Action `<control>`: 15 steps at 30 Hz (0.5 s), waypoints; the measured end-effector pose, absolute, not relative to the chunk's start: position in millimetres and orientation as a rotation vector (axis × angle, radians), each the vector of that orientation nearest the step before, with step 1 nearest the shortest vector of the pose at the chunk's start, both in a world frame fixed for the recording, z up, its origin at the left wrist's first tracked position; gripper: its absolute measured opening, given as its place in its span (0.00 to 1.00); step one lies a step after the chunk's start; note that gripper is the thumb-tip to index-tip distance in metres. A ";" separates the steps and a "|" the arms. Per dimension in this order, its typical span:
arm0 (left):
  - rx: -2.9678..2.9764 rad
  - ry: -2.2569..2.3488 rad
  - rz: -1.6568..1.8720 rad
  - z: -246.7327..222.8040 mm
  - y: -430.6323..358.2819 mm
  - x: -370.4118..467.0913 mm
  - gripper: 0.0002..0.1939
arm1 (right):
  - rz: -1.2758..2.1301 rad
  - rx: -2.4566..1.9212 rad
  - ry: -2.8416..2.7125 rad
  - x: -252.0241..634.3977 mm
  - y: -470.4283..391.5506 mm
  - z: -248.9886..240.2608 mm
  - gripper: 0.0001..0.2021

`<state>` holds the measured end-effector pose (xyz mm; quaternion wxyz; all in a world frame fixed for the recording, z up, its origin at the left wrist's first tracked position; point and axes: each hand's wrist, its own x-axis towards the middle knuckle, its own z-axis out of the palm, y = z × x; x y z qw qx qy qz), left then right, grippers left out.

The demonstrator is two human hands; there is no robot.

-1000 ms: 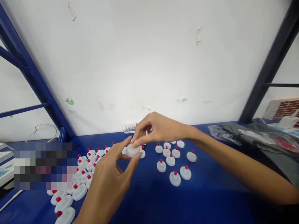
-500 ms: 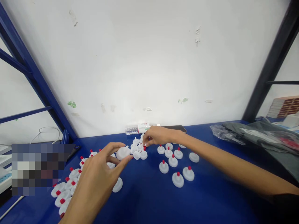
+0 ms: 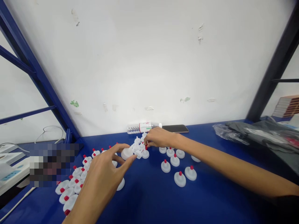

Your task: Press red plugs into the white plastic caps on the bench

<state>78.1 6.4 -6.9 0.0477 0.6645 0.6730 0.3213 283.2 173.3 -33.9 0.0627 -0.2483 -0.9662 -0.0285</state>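
Right hand (image 3: 159, 137) has moved off the white disc (image 3: 126, 153) to the white pile (image 3: 138, 147) just in front of the bottle (image 3: 145, 127), fingers curled, any hold hidden; left hand (image 3: 102, 169) alone now pinches the disc, thumb and fingertips partly spread, front-left of the bottle

And here the lone head view looked forward and down from just above the near side of the worktop (image 3: 149, 189), squarely facing the wall (image 3: 144, 62) beyond its far edge.
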 end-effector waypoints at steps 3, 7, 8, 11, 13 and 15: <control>2.045 2.042 0.974 -7.0 6.5 78.5 0.24 | -0.094 -0.757 -2.925 281.6 173.0 -37.1 0.07; 2.035 2.061 0.975 -4.7 3.9 82.2 0.24 | -0.083 -0.770 -2.944 280.8 172.5 -35.5 0.06; 2.026 2.070 0.984 -4.1 3.2 83.2 0.24 | -0.077 -0.777 -2.952 281.2 172.6 -34.4 0.05; 2.027 2.067 1.001 -3.9 2.7 85.2 0.24 | -0.053 -0.806 -2.967 283.1 172.6 -31.3 0.02; 2.035 2.055 0.995 -4.5 3.3 85.8 0.24 | -0.035 -0.823 -2.969 284.4 172.0 -30.3 0.02; 2.018 2.062 0.991 -4.9 3.8 86.7 0.24 | -0.012 -0.831 -2.966 285.6 170.4 -29.3 0.02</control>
